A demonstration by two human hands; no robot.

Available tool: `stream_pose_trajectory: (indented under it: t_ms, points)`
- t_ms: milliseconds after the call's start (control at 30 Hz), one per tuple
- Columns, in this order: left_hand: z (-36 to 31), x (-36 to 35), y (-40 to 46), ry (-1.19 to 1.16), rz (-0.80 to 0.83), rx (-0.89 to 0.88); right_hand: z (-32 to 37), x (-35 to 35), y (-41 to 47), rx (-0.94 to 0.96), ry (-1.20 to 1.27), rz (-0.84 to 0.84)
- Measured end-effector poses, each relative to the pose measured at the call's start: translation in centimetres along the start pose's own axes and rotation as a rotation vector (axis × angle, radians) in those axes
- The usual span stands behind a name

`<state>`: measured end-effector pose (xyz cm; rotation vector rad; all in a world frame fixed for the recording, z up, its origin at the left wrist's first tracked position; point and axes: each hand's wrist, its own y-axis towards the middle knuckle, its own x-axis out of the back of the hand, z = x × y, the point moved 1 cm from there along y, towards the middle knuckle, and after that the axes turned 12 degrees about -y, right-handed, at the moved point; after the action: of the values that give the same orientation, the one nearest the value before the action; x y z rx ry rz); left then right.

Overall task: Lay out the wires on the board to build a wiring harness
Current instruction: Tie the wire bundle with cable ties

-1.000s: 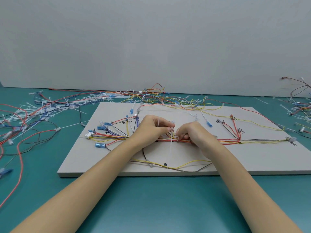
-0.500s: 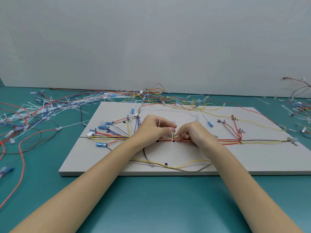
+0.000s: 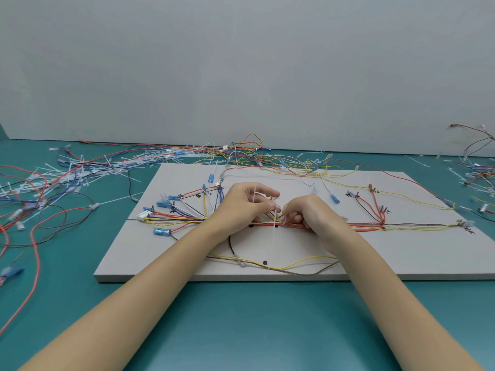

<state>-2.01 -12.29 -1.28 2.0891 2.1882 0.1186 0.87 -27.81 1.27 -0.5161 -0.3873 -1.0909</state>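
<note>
The wire bundle (image 3: 316, 225) runs left to right across the middle of the pale board (image 3: 401, 253), mostly red, yellow and black strands lying side by side. A white zip tie (image 3: 274, 236) crosses it right at the center, its long tail pointing toward the near edge. The left hand (image 3: 241, 207) has its fingers curled, pinching the upper part of the tie. The right hand (image 3: 308, 214) is curled too, fingertips pressing down on the bundle just right of the tie, so both hands nearly touch. On the left the wires fan out to blue connectors (image 3: 162, 231) and a white plug (image 3: 142, 216). A yellow wire (image 3: 300, 263) loops along the near edge. Off the board, the teal table (image 3: 241, 330) has a messy pile of loose wires (image 3: 67, 178) and ties at far left.
</note>
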Motion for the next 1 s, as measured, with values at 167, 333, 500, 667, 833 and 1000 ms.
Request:
stream_pose_trajectory:
  t_ms: [167, 333, 500, 667, 833, 1000]
  points:
    - [-0.2, 0.4, 0.2, -0.084, -0.011, 0.08, -0.3, 0.0, 0.1, 0.073, -0.022, -0.012]
    - [-0.5, 0.7, 0.3, -0.13, 0.009, 0.148, -0.8, 0.0, 0.4, 0.121, -0.015, 0.016]
    - [-0.6, 0.6, 0.1, -0.157, -0.022, 0.148, -1.1, 0.1, 0.6, 0.132, -0.025, 0.021]
    - [-0.5, 0.3, 0.1, -0.103, -0.107, 0.129, -1.4, -0.1, 0.9, 0.139, -0.031, 0.004]
    - [-0.5, 0.4, 0.3, -0.081, -0.134, 0.138, -1.6, -0.3, 1.0, 0.149, -0.064, -0.035]
    - [-0.7, 0.5, 0.1, -0.082, -0.12, 0.132, -1.7, -0.6, 1.0, 0.286, -0.069, -0.144]
